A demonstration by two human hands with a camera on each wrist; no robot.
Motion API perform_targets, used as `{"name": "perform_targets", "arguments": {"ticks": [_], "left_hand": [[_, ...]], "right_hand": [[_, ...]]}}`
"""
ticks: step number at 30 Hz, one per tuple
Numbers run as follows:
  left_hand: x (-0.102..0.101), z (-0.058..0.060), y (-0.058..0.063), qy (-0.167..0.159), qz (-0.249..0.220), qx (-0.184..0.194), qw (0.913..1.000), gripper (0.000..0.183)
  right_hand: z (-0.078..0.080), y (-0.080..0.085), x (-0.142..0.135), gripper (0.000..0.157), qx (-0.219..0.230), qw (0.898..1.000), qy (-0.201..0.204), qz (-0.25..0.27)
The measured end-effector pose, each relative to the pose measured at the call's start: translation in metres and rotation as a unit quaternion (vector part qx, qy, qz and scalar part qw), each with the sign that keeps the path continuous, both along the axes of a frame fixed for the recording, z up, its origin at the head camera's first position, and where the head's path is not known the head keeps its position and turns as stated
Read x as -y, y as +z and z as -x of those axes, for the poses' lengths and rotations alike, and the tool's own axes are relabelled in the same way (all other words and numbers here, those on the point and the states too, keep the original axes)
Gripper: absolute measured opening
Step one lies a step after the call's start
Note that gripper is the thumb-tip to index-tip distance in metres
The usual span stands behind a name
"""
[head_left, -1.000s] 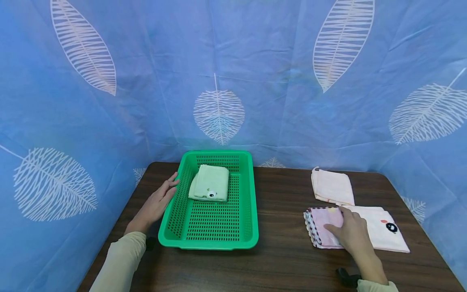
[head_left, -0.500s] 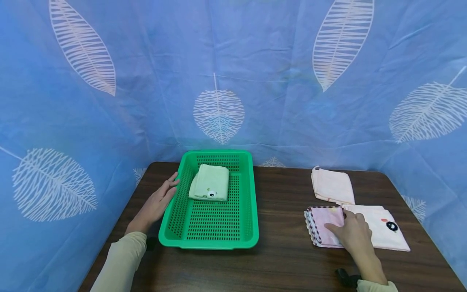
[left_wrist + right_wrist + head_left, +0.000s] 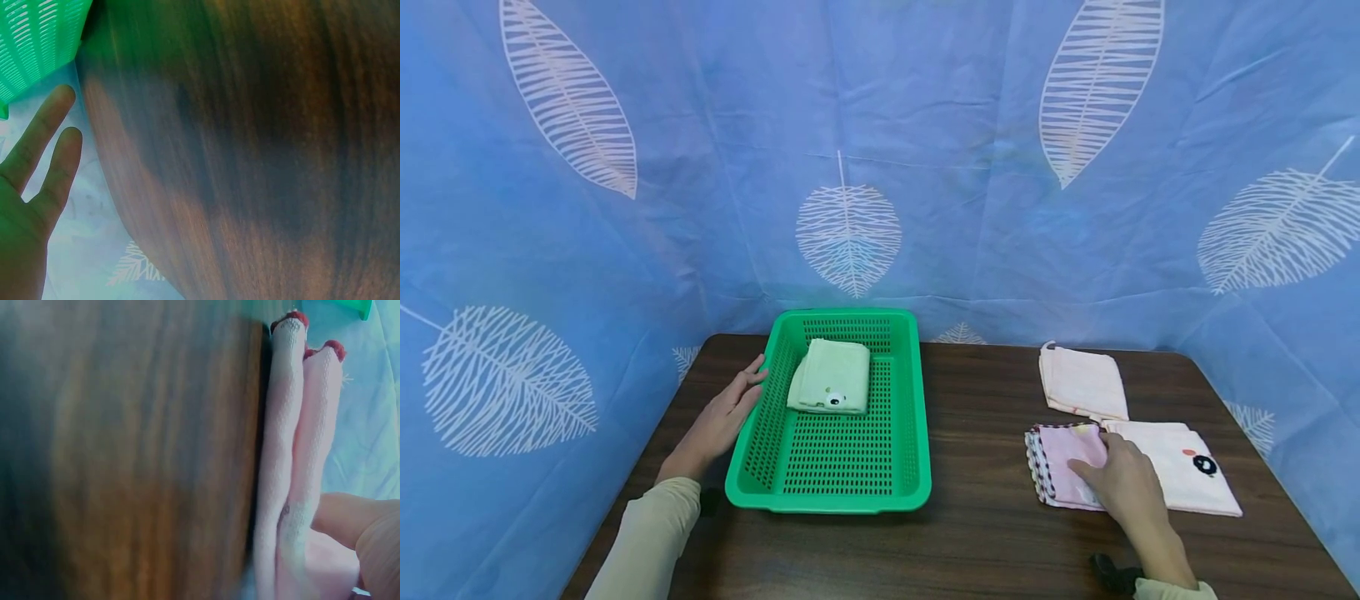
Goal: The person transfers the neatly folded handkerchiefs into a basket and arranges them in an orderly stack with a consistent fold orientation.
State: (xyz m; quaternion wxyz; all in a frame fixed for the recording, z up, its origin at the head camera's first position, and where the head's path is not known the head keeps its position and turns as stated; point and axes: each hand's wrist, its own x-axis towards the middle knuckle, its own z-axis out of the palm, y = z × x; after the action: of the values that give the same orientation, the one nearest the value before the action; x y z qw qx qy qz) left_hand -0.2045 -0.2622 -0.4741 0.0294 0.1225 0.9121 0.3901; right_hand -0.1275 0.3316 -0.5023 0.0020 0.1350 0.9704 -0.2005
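My right hand [image 3: 1123, 483] pinches the right part of a folded pink towel [image 3: 1067, 475] with a dark-and-white stitched edge. In the right wrist view the thumb [image 3: 347, 515] presses on the folded layers, and pink cloth bulges beside it; the other fingers are mostly hidden. My left hand [image 3: 718, 421] lies along the left side of a green plastic basket [image 3: 829, 503], its fingers spread and fingertips by the rim. Two fingers stand extended in the left wrist view. Inside the basket is a folded pale green towel [image 3: 835, 375] with a small animal face.
A folded white towel with a black eye motif [image 3: 1195, 475] lies right of my right hand. Behind it is a smaller folded pale pink towel [image 3: 1082, 383] with a loop. The dark wooden table [image 3: 977, 467] ends at a blue leaf-print curtain [image 3: 955, 233].
My right fingers have drawn in slightly on the pink towel, and its cloth now bunches up a little. The left hand and the basket have not moved.
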Motion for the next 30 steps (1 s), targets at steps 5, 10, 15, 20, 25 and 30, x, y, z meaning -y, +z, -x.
{"name": "perform_targets", "arguments": {"ticks": [5,10,15,20,25,30], "left_hand": [[-0.0002,-0.0022,-0.0019,0.0,0.001,0.007,1.0,0.052],[-0.0005,-0.0019,-0.0021,0.001,-0.001,0.003,1.0,0.052],[-0.0007,-0.0008,0.0003,0.001,-0.002,-0.002,1.0,0.05],[-0.001,-0.0007,0.0014,0.0,0.0,-0.001,1.0,0.05],[-0.0015,-0.0011,0.0028,0.003,-0.001,0.003,1.0,0.05],[-0.0013,-0.0011,0.0033,0.005,0.001,0.004,1.0,0.05]], "right_hand": [[-0.0045,-0.0054,0.0014,0.072,-0.008,0.999,0.012,0.04],[-0.008,-0.0061,0.004,0.061,-0.039,0.997,0.03,0.051],[-0.007,-0.0017,0.0044,0.058,-0.035,0.998,0.024,0.054],[-0.0066,0.0002,0.0007,0.059,-0.024,0.997,0.023,0.068],[-0.0052,0.002,-0.0039,0.068,-0.005,0.994,0.022,0.111],[-0.0026,0.0014,-0.0051,0.078,-0.003,0.986,0.012,0.166]]}}
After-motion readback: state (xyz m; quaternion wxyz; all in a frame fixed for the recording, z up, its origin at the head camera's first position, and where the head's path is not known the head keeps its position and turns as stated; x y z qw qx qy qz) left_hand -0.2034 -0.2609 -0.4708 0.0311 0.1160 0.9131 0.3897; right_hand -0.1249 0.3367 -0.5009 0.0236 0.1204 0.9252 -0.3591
